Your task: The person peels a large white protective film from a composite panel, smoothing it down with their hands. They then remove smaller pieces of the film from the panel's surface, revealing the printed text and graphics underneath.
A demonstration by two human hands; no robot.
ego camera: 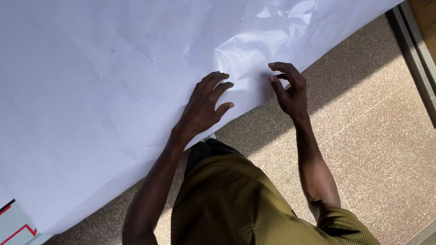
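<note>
The person wears an olive-green shirt of finely textured knit, short-sleeved (one sleeve hem shows at the right arm), leaving both forearms bare, with dark trousers below.

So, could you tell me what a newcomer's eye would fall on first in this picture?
A huge creased white paper sheet fills the upper left. At its lower edge, the left hand lies spread on it, and the right hand hovers with curled fingers at the crumpled part. Speckled floor lies to the right.
</note>
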